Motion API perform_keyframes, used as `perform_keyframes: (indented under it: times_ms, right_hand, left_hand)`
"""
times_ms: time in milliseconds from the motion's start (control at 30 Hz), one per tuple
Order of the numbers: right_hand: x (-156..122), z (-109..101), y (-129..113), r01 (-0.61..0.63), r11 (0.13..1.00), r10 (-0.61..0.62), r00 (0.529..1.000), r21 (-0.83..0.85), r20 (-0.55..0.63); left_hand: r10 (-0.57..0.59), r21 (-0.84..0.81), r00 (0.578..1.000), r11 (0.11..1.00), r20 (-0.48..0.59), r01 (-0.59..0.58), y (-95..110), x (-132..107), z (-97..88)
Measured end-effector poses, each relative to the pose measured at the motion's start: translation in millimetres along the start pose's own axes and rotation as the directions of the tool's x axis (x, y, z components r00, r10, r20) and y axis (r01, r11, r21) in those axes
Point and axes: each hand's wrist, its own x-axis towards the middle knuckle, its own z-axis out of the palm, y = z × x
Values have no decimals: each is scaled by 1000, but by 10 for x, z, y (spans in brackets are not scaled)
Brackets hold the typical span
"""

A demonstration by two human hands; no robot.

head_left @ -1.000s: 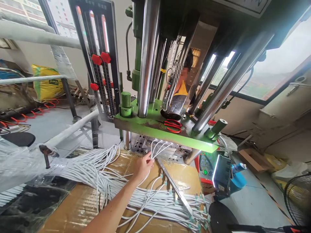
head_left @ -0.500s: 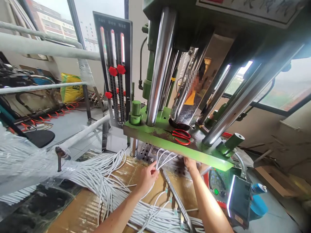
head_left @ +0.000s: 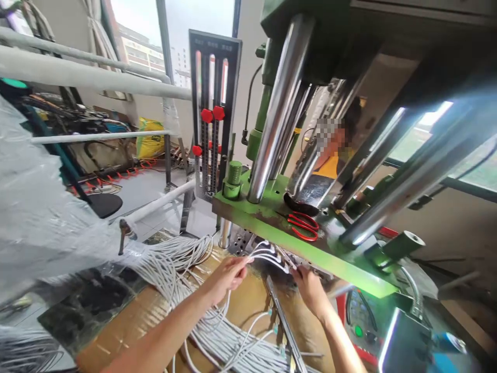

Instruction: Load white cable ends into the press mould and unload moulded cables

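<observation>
A: How many hands are seen, and what is held?

B: Two hands are seen. A small fan of white cables (head_left: 267, 254) is pinched between thumb and fingers of the left hand (head_left: 227, 273), just under the front edge of the green press plate (head_left: 310, 247). The same cables are touched at their far ends by the right hand (head_left: 308, 287), whose fingers are curled toward the mould; whether they are closed on the cables cannot be told.

A: How many cables are gripped?

B: About five or six are made out; an exact count is prevented by blur.

A: What else can be counted?

B: One pair of red scissors (head_left: 305, 226) is laid on the plate. Three red knobs (head_left: 212, 114) are fixed on the black slotted panel. One large bundle of white cables (head_left: 171, 261) is spread over the cardboard sheet (head_left: 128, 331).

A: What is hidden?

B: The cable tips are covered by the plate edge, and the lower right corner is blurred.
</observation>
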Motion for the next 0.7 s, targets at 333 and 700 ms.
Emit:
perform_keyframes:
  times_ms: [333, 700]
  right_hand:
    - [-1076, -143, 0, -225, 921, 184, 970, 317, 156]
    - [-1463, -190, 39, -259, 877, 189, 960, 405, 205]
  left_hand:
    - [-339, 179, 930, 933, 140, 313, 42, -637, 126]
    - [-340, 321, 917, 909, 206, 265, -222, -798, 224]
